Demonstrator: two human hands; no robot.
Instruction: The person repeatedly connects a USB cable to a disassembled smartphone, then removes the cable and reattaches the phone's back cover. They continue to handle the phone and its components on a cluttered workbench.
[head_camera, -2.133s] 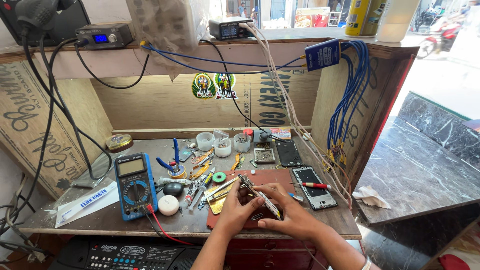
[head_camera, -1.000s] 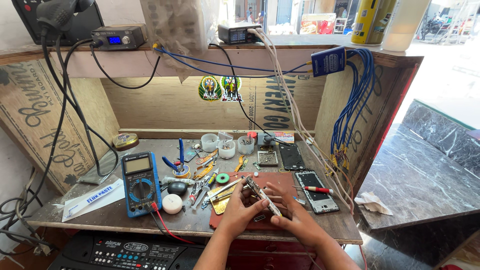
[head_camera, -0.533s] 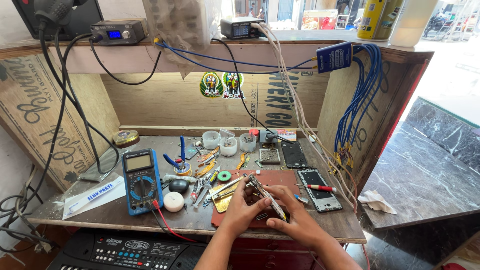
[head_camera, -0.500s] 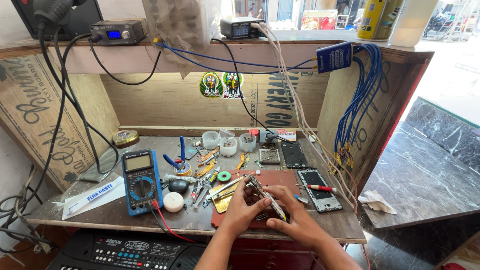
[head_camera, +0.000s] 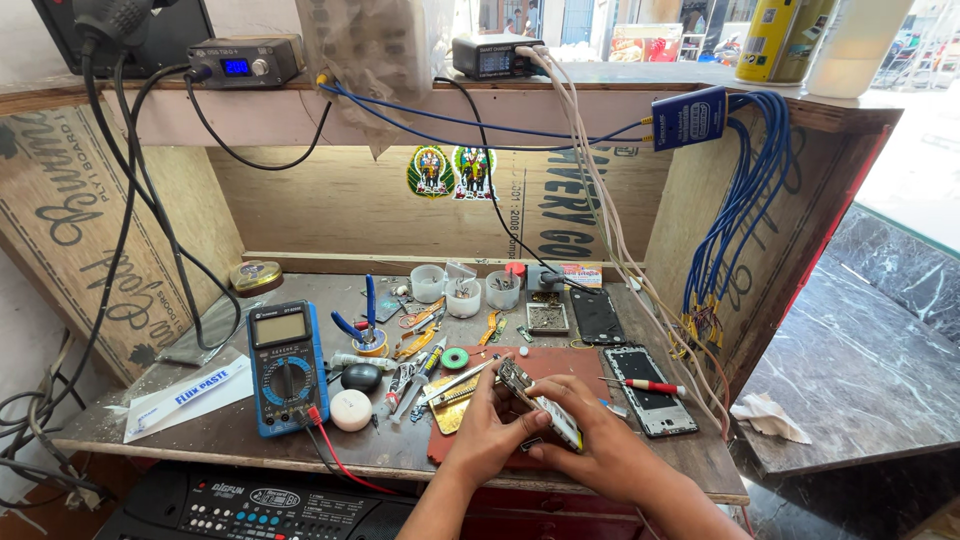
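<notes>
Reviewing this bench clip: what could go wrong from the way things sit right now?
The phone board is pinched edge-on between left hand and right hand, off the red mat; a slip might drop it onto the tweezers. The red-handled screwdriver lying on the opened phone could roll off.

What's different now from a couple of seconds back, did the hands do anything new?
Hardly anything. Both the left hand and the right hand keep gripping the opened phone over the red mat, shifting only slightly. The multimeter and the tools beside it lie where they were; only the camera moved a little.
</notes>
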